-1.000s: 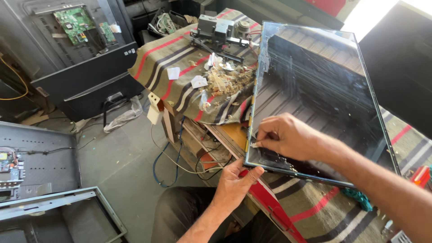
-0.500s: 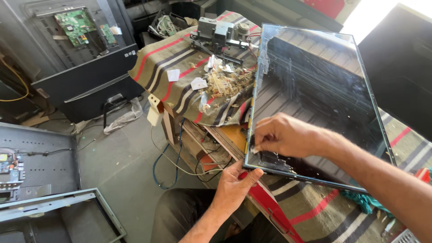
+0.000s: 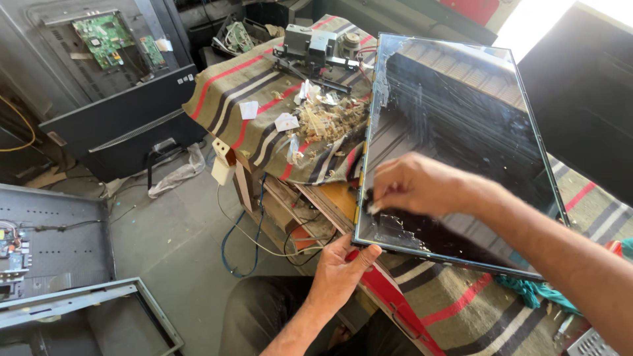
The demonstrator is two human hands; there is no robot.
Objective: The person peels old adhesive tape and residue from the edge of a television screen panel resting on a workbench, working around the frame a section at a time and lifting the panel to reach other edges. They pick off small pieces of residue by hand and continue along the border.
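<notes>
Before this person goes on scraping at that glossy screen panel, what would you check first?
1. Left hand props the panel's near edge: ok.
2. Right hand fingertips sit at the peeled patch near the lower corner: ok.
3. Panel fully backed by the striped cloth: not ok, its near corner overhangs the table edge.
4. Scrap pile apart from the panel: cannot tell.
5. Tool in the right hand: cannot tell.

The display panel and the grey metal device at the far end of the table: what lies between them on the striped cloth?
In the head view, a heap of pale scraps lies on the striped cloth between the display panel and the grey metal device.
</notes>
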